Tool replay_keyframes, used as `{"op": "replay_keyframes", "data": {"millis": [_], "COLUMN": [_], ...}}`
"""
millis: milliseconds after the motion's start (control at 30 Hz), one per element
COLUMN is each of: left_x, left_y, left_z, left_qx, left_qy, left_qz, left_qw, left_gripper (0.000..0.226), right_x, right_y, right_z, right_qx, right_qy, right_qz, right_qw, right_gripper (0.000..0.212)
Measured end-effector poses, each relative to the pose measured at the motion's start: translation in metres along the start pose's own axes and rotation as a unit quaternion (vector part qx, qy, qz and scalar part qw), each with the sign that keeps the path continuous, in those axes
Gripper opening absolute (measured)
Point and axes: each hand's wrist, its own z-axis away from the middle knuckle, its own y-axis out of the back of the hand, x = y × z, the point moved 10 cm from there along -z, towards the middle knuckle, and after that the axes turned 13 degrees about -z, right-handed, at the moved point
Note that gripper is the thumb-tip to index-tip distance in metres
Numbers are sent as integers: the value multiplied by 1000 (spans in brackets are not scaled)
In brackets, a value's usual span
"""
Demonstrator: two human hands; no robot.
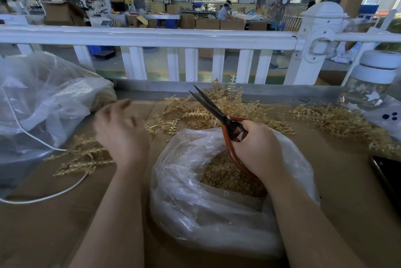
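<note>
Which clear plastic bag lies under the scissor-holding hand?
The centre clear plastic bag of gold cuttings, beneath the right hand gripping red-handled scissors; the other bag lies far left.

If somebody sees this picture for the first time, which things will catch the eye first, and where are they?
First come the red-handled scissors, gripped by the right hand in the middle, blades pointing up and away above an open clear bag of small gold pieces. Behind them gold sprigs lie piled on the table, and the blurred left hand hovers empty at the left. A white fence crosses the back.
</note>
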Motion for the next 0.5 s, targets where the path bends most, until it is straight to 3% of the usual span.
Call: {"op": "replay_keyframes", "data": {"millis": [100,200,267,500], "left_x": [40,25,23,27], "left_y": [-56,-92,-98,-85], "left_z": [36,54,57,51], "left_qx": [-226,-353,-361,-300], "left_qy": [-155,-184,-196,-177], "left_qz": [-99,-209,-232,-244], "left_qw": [957,893,882,905], "left_gripper": [48,60,63,64], "right_x": [-2,-2,-2,-3], "right_y": [1,1,1,-1], "right_z": [1,1,2,2], "right_qx": [4,5,4,-8], "right_qy": [7,9,9,9], "right_qz": [-5,-9,-11,-10], "right_qw": [1000,1000,1000,1000], "right_gripper": [28,29,28,27]}}
